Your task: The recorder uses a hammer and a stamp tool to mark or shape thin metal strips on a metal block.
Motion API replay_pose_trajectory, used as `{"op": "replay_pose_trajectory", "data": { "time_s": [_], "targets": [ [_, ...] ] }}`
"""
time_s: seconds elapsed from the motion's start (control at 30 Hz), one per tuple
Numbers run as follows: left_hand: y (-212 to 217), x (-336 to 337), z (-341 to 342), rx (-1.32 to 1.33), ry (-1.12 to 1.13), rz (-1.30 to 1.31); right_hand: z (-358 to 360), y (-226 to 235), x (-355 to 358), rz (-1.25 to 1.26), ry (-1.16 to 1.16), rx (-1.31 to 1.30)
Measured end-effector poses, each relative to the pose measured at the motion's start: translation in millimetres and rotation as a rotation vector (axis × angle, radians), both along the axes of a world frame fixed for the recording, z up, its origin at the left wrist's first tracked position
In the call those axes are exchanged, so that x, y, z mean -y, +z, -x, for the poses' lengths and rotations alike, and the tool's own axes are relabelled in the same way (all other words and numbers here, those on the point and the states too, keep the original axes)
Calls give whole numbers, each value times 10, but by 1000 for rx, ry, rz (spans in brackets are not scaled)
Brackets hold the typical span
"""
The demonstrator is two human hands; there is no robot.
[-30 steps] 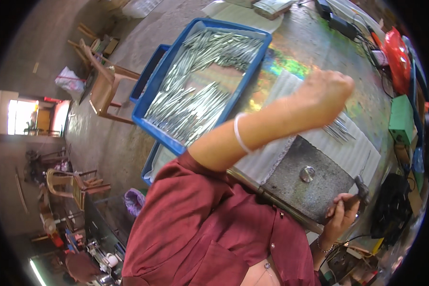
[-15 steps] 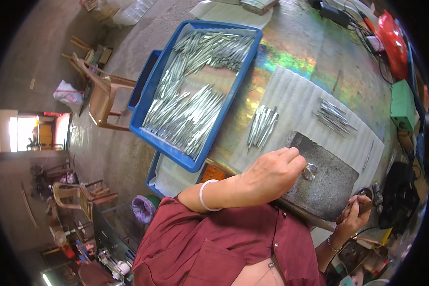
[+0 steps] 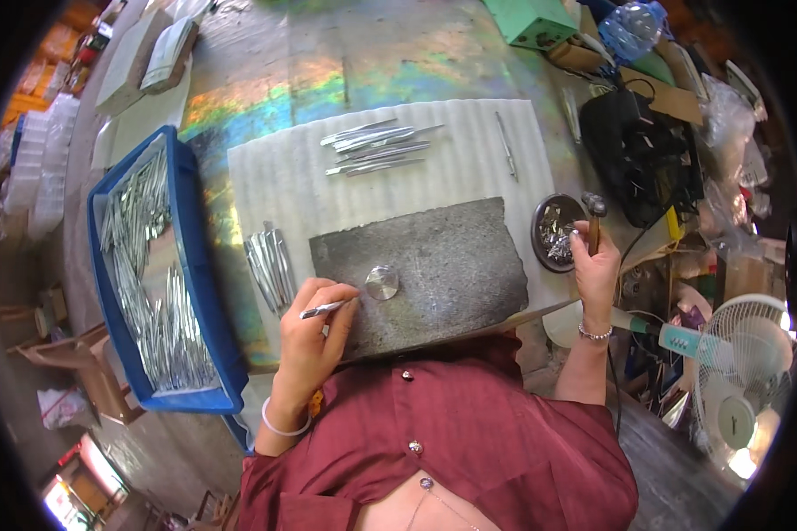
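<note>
Left of centre in the frame, we are pinching one slim metal piece (image 3: 320, 311) between the thumb and fingers of our left hand (image 3: 312, 329), the piece lying just left of a round metal disc (image 3: 381, 282). Beneath the disc, a rough grey slab (image 3: 456, 252) is resting on a white foam sheet (image 3: 469, 133). Right of centre, our right hand (image 3: 597, 265) is gripping a hammer (image 3: 593, 228) by its wooden handle, fingers curled round, head uppermost. Beside that hand, a dark dish (image 3: 537, 232) is holding small shiny bits. Further items: one bundle of metal pieces (image 3: 270, 265) is lying left of the slab; a second bundle (image 3: 376, 146) is lying above it; at far left, a blue tray (image 3: 205, 274) is holding many more.
</note>
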State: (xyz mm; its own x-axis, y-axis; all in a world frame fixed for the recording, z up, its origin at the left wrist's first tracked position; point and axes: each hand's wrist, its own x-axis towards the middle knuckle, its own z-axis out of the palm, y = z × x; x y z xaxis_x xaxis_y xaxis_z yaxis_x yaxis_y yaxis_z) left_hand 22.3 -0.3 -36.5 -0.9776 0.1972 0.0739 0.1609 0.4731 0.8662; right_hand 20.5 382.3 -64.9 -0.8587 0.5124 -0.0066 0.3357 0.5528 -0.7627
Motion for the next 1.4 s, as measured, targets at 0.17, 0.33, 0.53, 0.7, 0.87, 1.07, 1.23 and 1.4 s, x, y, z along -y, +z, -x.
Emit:
{"op": "replay_pose_trajectory", "data": {
  "time_s": [0.17, 0.33, 0.53, 0.7, 0.87, 1.07, 1.23, 1.4],
  "targets": [
    [-40, -5, 7, -118, -20, -3, 16, -75, -37, -239, 97, 149],
    [-54, -55, -142, -96, 54, -9, 119, -60, -64, -401, 214, 247],
    [-58, -63, -146, -126, 73, -213, 168, -111, -203, -418, 217, 306],
    [-23, -26, -128, -87, 103, -229, 223, -72, -77, -248, 193, 164],
    [19, -22, -176, 191, 176, -550, 178, -33, -60, 624, 30, 58],
    [39, -80, -120, 262, 127, -645, 96, 37, -118, 937, -23, -29],
    [45, -94, -157, 365, 147, -794, 83, 141, 37, 1088, 69, -21],
    [53, -134, -105, 483, 87, -1027, 14, 455, 543, 1081, 142, 41]
  ]
}}
